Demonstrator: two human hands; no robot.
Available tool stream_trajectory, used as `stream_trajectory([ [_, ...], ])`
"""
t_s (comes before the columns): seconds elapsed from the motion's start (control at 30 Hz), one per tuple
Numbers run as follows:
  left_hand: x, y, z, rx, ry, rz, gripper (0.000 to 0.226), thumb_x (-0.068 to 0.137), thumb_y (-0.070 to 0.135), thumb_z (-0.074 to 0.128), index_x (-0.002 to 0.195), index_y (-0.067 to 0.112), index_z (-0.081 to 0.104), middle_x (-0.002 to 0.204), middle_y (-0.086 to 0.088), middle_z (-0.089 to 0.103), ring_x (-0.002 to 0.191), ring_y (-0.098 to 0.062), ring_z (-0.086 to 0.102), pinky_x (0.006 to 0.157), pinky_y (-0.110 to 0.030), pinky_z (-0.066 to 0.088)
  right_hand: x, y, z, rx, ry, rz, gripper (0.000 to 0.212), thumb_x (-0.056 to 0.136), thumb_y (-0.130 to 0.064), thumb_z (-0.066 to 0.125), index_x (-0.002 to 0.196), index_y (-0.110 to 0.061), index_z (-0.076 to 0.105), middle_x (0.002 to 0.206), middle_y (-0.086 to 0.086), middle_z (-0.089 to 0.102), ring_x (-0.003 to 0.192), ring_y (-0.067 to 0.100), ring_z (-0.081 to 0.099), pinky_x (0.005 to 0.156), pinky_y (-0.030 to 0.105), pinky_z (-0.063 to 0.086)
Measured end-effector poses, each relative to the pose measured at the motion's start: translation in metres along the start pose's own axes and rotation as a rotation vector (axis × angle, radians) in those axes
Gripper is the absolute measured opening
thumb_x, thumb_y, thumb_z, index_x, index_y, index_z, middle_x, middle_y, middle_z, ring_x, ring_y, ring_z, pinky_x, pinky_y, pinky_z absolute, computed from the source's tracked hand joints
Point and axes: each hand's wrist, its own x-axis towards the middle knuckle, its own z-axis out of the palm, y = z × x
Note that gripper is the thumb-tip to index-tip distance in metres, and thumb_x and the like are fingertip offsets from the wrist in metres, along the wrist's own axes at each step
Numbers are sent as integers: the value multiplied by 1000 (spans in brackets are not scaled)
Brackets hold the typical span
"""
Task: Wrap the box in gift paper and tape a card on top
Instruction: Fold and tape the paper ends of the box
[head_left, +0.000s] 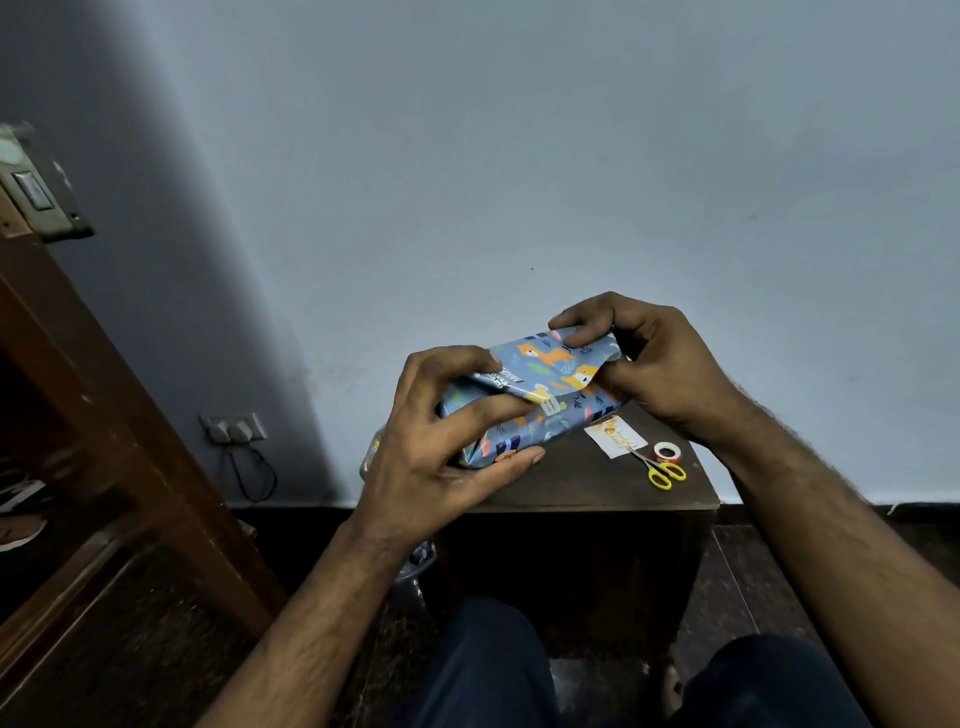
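A: Nearest us, the left hand grips the wrapped box at its eight o'clock end, held above the table.

B: The right hand pinches the two o'clock flap. Crease it tight before taping.

A: Card, scissors and tape crowd the four o'clock edge; little room there.
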Motion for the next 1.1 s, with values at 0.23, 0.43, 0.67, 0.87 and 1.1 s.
stream_trajectory([
  [0.23,-1,-3,-1,-83,35,-52,63,68,19,97,110,17,50,129,-15,44,127,-22,50,98,-38,48,-3,6,5,-91,61,-59,15,74,-7,70,89,-12,71,112,1,73,113,16,67,94,28,51],
  [0.43,1,-4,-5,-70,65,-24,81,58,13,99,118,15,45,131,-31,37,137,-5,36,105,-17,38,-6,10,6,-109,76,-36,39,92,-19,75,129,-15,61,122,-3,68,117,22,64,103,47,50],
  [0.67,3,-4,-6,-97,29,-77,86,64,14,98,132,16,46,141,-29,36,141,-30,39,109,-28,39,-6,8,5,-119,65,-17,55,90,-20,77,140,-22,53,134,-5,64,126,21,60,108,52,47],
  [0.87,2,-4,-5,-100,0,-147,103,64,17,96,146,10,34,146,-25,36,144,-15,35,114,-23,33,-6,2,3,-110,30,-20,43,88,-10,77,129,-14,64,124,-3,69,119,21,64,104,48,50],
  [1.1,1,-7,-7,-54,-13,-137,104,63,17,97,147,7,37,146,-23,35,145,-11,33,114,-20,33,-6,-3,6,-106,42,-21,43,87,-14,78,128,-14,64,123,-4,70,117,19,65,103,43,51],
])
